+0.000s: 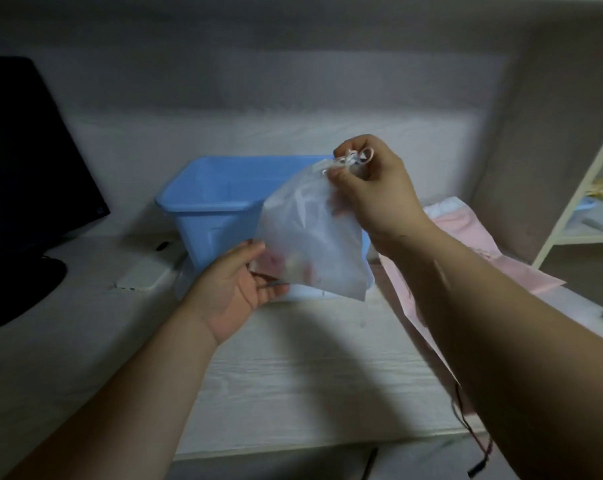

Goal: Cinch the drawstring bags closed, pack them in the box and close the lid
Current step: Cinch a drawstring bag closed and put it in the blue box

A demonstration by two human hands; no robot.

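A frosted white drawstring bag (310,233) hangs in the air in front of the open blue box (206,195). My right hand (373,188) pinches its gathered neck and white cords at the top. Below, my left hand (237,289) lies palm up under the bag's lower left corner, thumb against the bag. Something pinkish shows dimly through the bag's bottom. The box stands on the white desk (293,375) with no lid on it; a pale blue sheet under the box could be its lid.
A dark monitor (26,161) stands at the left with a white flat device (144,275) beside its base. Pink and white bags (466,258) lie in a pile at the right. A white shelf unit (584,202) rises at far right. A thin cable (466,427) hangs off the desk's front right.
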